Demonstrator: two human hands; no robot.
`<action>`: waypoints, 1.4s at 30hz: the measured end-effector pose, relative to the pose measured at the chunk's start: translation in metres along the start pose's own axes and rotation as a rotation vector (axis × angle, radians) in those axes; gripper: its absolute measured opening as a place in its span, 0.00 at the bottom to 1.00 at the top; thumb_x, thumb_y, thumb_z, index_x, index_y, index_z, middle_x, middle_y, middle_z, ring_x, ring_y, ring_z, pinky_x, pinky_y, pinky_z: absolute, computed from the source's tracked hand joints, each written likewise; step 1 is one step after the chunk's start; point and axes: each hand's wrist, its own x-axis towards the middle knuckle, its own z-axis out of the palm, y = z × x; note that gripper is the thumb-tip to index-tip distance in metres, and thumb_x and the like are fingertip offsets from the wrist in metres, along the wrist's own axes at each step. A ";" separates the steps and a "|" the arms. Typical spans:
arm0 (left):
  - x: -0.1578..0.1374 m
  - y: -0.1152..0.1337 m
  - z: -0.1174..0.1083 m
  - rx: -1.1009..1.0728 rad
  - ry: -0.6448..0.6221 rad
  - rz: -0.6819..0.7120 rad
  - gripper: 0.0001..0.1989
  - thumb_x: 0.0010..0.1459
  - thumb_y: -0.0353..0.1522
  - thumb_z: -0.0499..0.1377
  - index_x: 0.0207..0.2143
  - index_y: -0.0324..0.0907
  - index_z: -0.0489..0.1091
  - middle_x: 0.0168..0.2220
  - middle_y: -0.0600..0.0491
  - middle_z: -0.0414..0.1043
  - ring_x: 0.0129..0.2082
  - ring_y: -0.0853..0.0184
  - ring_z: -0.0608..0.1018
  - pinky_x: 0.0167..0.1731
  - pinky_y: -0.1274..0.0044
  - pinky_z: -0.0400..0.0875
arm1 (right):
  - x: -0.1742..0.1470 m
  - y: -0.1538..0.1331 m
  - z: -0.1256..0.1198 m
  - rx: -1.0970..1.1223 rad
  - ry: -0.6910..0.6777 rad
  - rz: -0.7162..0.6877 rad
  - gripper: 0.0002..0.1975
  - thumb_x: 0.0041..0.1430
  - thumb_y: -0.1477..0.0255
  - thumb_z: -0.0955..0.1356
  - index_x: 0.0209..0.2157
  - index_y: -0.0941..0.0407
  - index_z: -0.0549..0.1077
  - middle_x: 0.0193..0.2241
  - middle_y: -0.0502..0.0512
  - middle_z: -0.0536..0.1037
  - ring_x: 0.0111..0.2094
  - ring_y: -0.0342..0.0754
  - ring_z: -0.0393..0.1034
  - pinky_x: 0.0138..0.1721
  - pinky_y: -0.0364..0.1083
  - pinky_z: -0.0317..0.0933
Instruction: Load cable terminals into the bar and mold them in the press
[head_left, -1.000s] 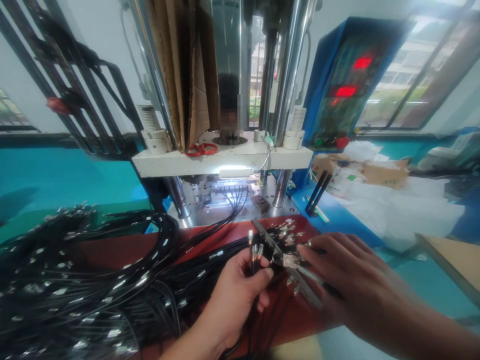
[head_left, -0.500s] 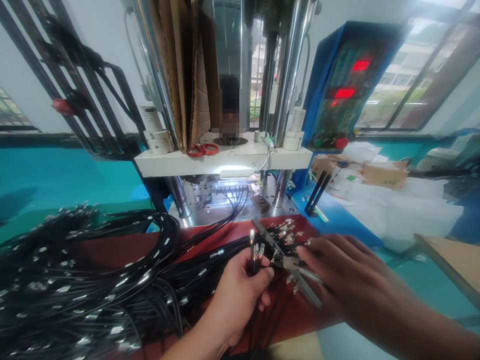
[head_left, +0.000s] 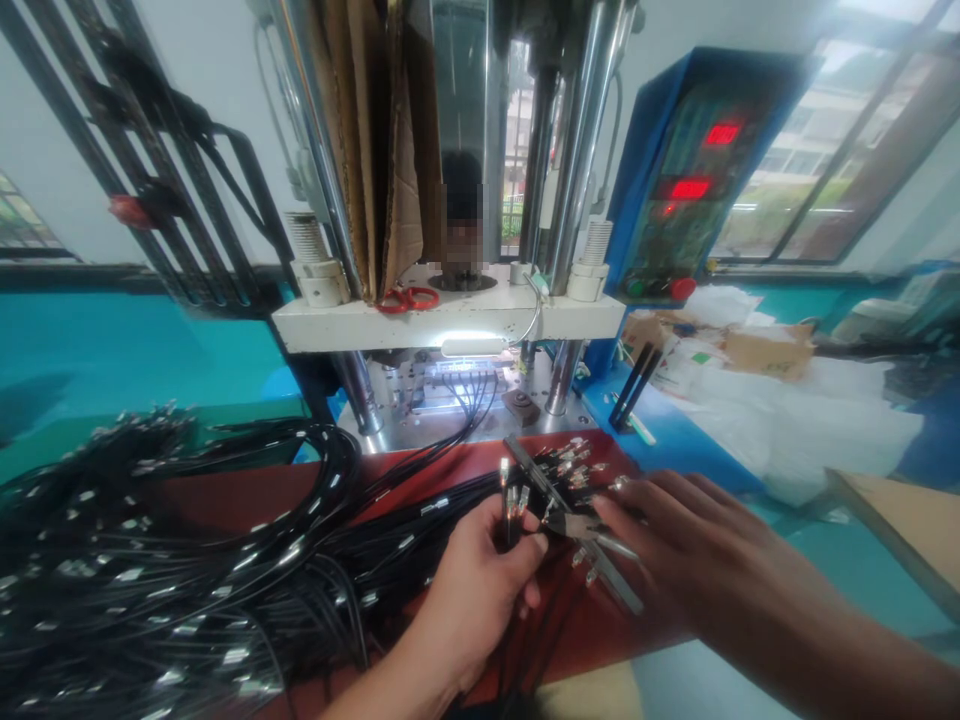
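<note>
My left hand (head_left: 480,585) is closed around several black cables (head_left: 508,525), whose shiny metal end terminals stick up past the thumb. In my right hand (head_left: 686,540) is a pair of pliers (head_left: 576,526), with jaws pointing left at a terminal beside my left fingertips. Whether the jaws touch that terminal I cannot tell. A grey metal bar (head_left: 616,580) slants under the pliers across the red work surface (head_left: 551,620). Behind it more cable ends (head_left: 574,460) lie bunched, terminals facing right.
A large heap of black cables (head_left: 187,580) fills the left side. Ahead stands a press (head_left: 450,325) with a lit lower area, several cables inside and red-handled scissors (head_left: 407,299) on its plate. A blue control box (head_left: 697,180) stands at right, near white sacks (head_left: 810,410).
The plier jaws have shifted slightly left toward the terminal by my left fingertips. My left hand stays almost still with its cables.
</note>
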 end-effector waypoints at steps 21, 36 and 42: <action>-0.001 0.002 -0.003 -0.066 -0.053 -0.046 0.08 0.56 0.34 0.58 0.36 0.40 0.63 0.17 0.60 0.63 0.16 0.75 0.65 0.19 0.83 0.59 | -0.005 0.002 0.001 -0.017 0.196 -0.049 0.09 0.62 0.76 0.64 0.41 0.52 0.74 0.43 0.52 0.77 0.43 0.54 0.67 0.33 0.48 0.70; -0.004 0.005 -0.002 -0.065 -0.102 -0.029 0.07 0.57 0.32 0.57 0.37 0.40 0.63 0.17 0.60 0.62 0.16 0.75 0.65 0.19 0.83 0.60 | -0.005 -0.009 0.011 0.153 0.118 0.180 0.28 0.52 0.77 0.67 0.56 0.53 0.65 0.49 0.58 0.69 0.49 0.54 0.64 0.50 0.56 0.58; -0.005 0.004 -0.003 -0.061 -0.110 -0.027 0.08 0.57 0.33 0.58 0.37 0.40 0.64 0.17 0.60 0.62 0.16 0.75 0.65 0.19 0.82 0.60 | -0.004 -0.007 0.010 0.100 0.139 0.144 0.25 0.54 0.76 0.67 0.54 0.55 0.65 0.47 0.58 0.70 0.47 0.54 0.65 0.48 0.54 0.59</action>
